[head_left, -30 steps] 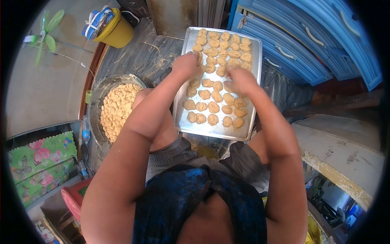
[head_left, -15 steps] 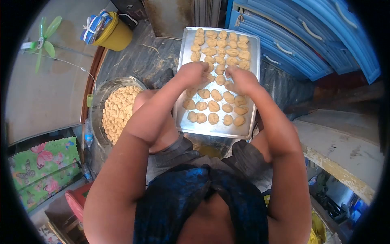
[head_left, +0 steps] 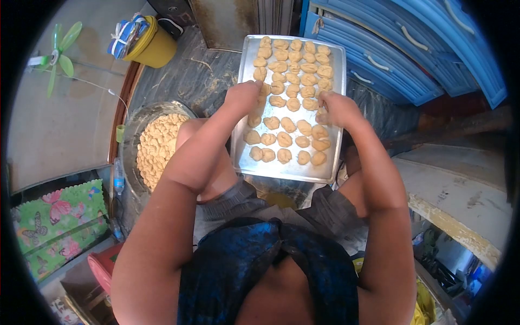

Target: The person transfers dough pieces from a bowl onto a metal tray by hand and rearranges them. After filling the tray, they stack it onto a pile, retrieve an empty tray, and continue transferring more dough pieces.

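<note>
A metal baking tray (head_left: pixel 290 171) lies across my lap, its surface set with rows of shaped dough pieces (head_left: pixel 284 139). At the tray's left edge my left hand (head_left: pixel 242 101) is closed, fingers curled against a dough piece (head_left: pixel 264 88). My right hand (head_left: pixel 340 110) is over the right edge, its fingers pinched round a dough piece (head_left: pixel 322 116) that they partly cover. A gap of bare metal runs across the tray between the upper and lower rows.
To the left stands a large metal basin (head_left: pixel 129 142) heaped with small dough lumps (head_left: pixel 160 142). Beyond it are a yellow bucket (head_left: pixel 157 50) and a green-bladed fan (head_left: pixel 56 57). Blue drawers (head_left: pixel 374 57) stand at the upper right, and a worn wooden shelf (head_left: pixel 449 184) is on the right.
My hands have moved apart from the tray's middle, the left to the left edge and the right to the right edge. More middle dough pieces are now uncovered.
</note>
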Available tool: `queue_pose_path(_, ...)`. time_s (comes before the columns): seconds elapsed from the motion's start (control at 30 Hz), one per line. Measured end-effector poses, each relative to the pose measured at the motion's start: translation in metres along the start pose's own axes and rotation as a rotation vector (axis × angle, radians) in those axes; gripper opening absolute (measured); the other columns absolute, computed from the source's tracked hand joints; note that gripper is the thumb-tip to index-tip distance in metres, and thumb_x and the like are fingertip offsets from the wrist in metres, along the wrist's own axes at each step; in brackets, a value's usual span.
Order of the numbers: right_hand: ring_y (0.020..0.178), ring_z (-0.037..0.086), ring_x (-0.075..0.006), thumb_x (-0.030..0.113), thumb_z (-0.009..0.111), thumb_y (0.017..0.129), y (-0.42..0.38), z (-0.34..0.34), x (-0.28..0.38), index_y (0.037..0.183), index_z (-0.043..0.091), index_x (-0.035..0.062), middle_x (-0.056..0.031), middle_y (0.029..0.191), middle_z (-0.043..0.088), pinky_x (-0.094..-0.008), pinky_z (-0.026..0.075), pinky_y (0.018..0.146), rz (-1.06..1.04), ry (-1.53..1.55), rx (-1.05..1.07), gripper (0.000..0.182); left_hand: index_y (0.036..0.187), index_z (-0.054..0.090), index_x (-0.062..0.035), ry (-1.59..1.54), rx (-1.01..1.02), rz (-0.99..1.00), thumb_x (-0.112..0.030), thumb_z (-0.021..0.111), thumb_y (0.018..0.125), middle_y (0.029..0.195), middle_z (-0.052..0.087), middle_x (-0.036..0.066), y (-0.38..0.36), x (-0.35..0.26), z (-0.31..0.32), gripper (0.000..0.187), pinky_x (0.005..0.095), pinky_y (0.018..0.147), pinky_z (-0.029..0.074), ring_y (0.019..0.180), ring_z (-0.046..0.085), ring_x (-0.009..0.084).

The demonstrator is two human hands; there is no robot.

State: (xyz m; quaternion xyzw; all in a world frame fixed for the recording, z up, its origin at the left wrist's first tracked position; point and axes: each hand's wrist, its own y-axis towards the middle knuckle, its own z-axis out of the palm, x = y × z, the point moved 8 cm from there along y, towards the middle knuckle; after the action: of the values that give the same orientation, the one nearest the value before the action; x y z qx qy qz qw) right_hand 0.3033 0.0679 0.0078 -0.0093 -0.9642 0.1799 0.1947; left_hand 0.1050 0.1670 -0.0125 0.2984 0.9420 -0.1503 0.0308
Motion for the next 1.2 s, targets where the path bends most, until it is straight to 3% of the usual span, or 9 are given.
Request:
queue_pose_path(0.13,0.092,0.059,-0.0309,0.019,0.070,0.069,0.000,0.016,-0.009,0.096,0.055,0.0096,-0.0108,0.096,0.062,-0.0397,0.047,0.077,0.023,-0.036,0.023,0.032,0.099,0.055,-0.0077,0.000,-0.021,0.035,-0.011,0.053,0.079,0.095,0.062,0.012,-0.009,-0.010,-0.010,0.020,0.0406,0.074,0.049,0.091,0.061,0.0306)
queue_pose_path(0.4,0.092,0.059,-0.0316,0.022,0.069,0.072,-0.003,-0.001,0.005,0.096,0.056,0.0080,-0.0127,0.094,0.062,-0.0410,0.046,0.076,-0.054,0.008,-0.191,0.031,0.098,0.056,-0.0079,-0.067,0.336,-0.045,-0.023,0.067,0.067,0.093,0.063,0.014,-0.041,-0.006,-0.006,0.037,0.0385,0.072,0.047,0.089,0.060,0.0299)
queue_pose_path(0.53,0.091,0.059,-0.0312,0.024,0.070,0.072,-0.011,0.031,0.033,0.095,0.058,0.0077,-0.0132,0.094,0.062,-0.0409,0.046,0.077,-0.157,-0.064,0.055,0.031,0.097,0.058,-0.0088,-0.053,0.311,0.020,-0.021,0.065,0.068,0.092,0.063,0.015,-0.033,0.003,0.023,0.032,0.0392,0.072,0.047,0.088,0.061,0.0305)
queue_pose_path(0.63,0.091,0.059,-0.0312,0.024,0.071,0.071,-0.008,0.048,0.037,0.095,0.059,0.0077,-0.0138,0.093,0.062,-0.0410,0.046,0.076,-0.218,-0.139,0.041,0.032,0.094,0.059,-0.0096,0.052,0.256,0.051,-0.020,0.062,0.072,0.091,0.064,0.014,-0.026,-0.002,0.024,0.025,0.0400,0.071,0.048,0.086,0.061,0.0308)
queue_pose_path(0.7,0.090,0.060,-0.0315,0.020,0.068,0.072,-0.004,0.053,0.033,0.095,0.059,0.0077,-0.0141,0.092,0.063,-0.0412,0.046,0.076,-0.221,-0.134,-0.008,0.027,0.092,0.060,-0.0095,0.003,0.148,0.026,-0.020,0.059,0.075,0.089,0.064,0.014,-0.024,-0.005,0.012,0.020,0.0410,0.071,0.048,0.085,0.061,0.0312)
queue_pose_path(0.77,0.089,0.060,-0.0321,0.016,0.064,0.074,-0.003,0.043,0.031,0.093,0.059,0.0078,-0.0142,0.091,0.063,-0.0411,0.046,0.077,-0.276,-0.188,-0.258,0.022,0.091,0.059,-0.0095,-0.016,0.087,0.026,-0.021,0.059,0.075,0.088,0.064,0.013,-0.026,-0.008,0.004,0.019,0.0413,0.071,0.047,0.084,0.061,0.0313)
queue_pose_path(0.9,0.087,0.060,-0.0324,0.013,0.061,0.075,-0.018,0.020,0.034,0.092,0.059,0.0078,-0.0140,0.090,0.063,-0.0409,0.047,0.076,-0.198,-0.136,-0.211,0.018,0.088,0.058,-0.0078,-0.147,0.110,0.111,-0.023,0.059,0.077,0.086,0.063,0.014,-0.039,-0.032,0.001,0.018,0.0418,0.070,0.047,0.083,0.061,0.0316)
queue_pose_path(0.93,0.086,0.060,-0.0325,0.014,0.061,0.074,-0.018,0.021,0.029,0.091,0.059,0.0075,-0.0141,0.089,0.063,-0.0412,0.047,0.075,-0.169,-0.109,-0.206,0.018,0.088,0.057,-0.0061,-0.074,0.123,0.255,-0.025,0.059,0.078,0.085,0.062,0.014,-0.043,-0.042,0.009,0.021,0.0418,0.071,0.047,0.082,0.061,0.0320)
queue_pose_path(1.2,0.085,0.061,-0.0318,0.025,0.068,0.068,-0.022,0.041,0.016,0.089,0.060,0.0068,-0.0152,0.089,0.063,-0.0404,0.047,0.074,-0.095,-0.126,0.056,0.029,0.096,0.056,-0.0077,0.027,0.050,0.171,-0.021,0.064,0.072,0.088,0.061,0.012,-0.032,-0.052,0.024,0.028,0.0405,0.071,0.049,0.087,0.061,0.0298)
